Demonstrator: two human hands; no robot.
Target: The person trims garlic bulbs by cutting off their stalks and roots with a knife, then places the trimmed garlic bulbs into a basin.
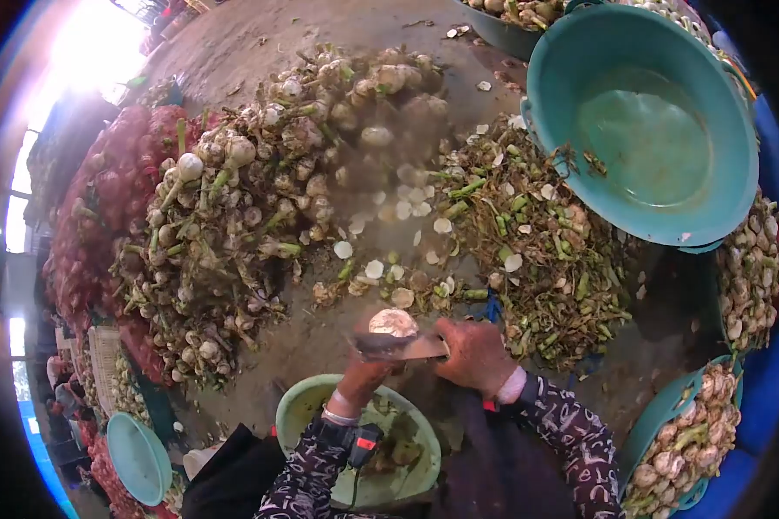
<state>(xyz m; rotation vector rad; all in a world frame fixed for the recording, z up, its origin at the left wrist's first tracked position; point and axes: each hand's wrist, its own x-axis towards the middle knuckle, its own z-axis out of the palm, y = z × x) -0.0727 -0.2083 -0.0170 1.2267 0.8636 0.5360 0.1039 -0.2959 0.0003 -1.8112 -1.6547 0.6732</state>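
A garlic bulb [393, 323] with a pale cut face is held in my left hand [365, 374], which is partly hidden behind a blade. My right hand [479, 356] grips a knife [420, 348], its fingers wrapped round the handle. The blade lies across the near side of the bulb, and the contact point is blurred. Below my left forearm stands a light green basin [420, 424] with some scraps inside. Round white garlic slices [374, 269] lie scattered on the ground just beyond my hands.
To the left rises a heap of untrimmed garlic [225, 233] beside red mesh sacks [104, 190]. Trimmed stalks and roots [545, 251] are piled to the right. A large teal tub [550, 95] stands tilted behind them. Another tub [640, 441] holds garlic bulbs at lower right.
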